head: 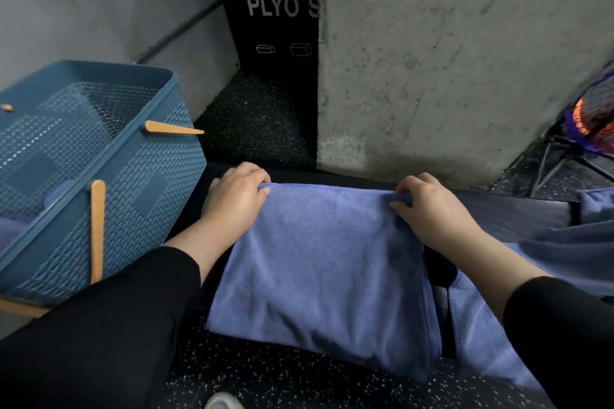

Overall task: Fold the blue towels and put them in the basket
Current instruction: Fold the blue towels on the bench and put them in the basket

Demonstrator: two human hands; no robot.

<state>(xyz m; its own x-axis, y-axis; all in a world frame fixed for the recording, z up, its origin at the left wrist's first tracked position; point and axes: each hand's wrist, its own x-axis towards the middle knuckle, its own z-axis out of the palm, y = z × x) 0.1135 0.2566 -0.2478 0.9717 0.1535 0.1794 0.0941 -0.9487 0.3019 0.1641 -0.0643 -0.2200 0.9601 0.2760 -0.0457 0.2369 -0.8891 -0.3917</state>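
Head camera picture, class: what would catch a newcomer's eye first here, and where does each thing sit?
First, the blue towel spread in the centre, with the left hand and right hand each pinching a far corner. Next, the teal basket with wooden handles stands at the left, something blue showing inside. More blue towels lie at the right.

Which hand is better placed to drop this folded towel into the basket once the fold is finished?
Left, probably. The left hand pinches the blue towel at its far corner right beside the basket, which sits on that side. The right hand would have to cross over.
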